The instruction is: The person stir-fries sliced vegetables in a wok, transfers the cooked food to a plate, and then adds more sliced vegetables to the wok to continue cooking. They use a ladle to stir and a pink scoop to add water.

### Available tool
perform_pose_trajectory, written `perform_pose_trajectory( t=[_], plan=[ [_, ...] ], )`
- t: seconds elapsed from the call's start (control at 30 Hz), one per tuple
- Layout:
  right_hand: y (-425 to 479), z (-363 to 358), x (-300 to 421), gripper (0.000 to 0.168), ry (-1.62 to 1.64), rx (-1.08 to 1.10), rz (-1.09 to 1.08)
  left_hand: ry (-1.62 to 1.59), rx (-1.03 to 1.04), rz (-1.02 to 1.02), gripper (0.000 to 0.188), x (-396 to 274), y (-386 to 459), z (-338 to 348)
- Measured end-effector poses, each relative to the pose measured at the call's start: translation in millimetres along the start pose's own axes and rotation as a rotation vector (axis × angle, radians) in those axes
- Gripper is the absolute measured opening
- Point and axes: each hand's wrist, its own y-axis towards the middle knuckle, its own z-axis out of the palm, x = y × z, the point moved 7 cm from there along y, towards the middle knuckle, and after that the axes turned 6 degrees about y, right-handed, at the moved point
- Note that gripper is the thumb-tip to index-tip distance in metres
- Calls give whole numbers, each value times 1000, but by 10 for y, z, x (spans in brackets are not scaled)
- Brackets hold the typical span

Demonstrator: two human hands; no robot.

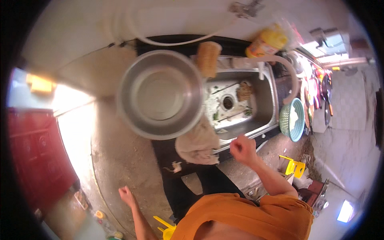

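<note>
My right hand (243, 149) is curled just above the front rim of a stainless steel sink (264, 105); whether anything is inside its fingers is hidden. My left hand (127, 195) hangs low on the left, away from the counter, its fingers bent, with no object visible in it. A large metal basin (162, 94) stands at the sink's left end. Beneath its near edge lies a damp-looking cloth (198, 144). Inside the sink, a brownish scrubber or clump (244, 91) and green scraps lie near the drain (228, 102).
A woven cylindrical holder (208, 58) stands behind the basin. Behind the sink are a yellow container (267, 40) and a curved hose (289, 70). A blue-green plastic basket (292, 120) sits at the right. Yellow plastic chairs or stools (295, 168) are low at the right and beside me.
</note>
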Motion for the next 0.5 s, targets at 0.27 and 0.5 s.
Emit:
perform_pose_trajectory(
  t=[0.27, 0.5],
  plan=[
    [892, -236, -3474, 30, -317, -168, 452, -397, -156, 165, 10, -1872, -1377, -474],
    [1379, 492, -3352, 35, -168, 115, 238, -485, -65, 210, 7, -3063, -2271, 15]
  ],
)
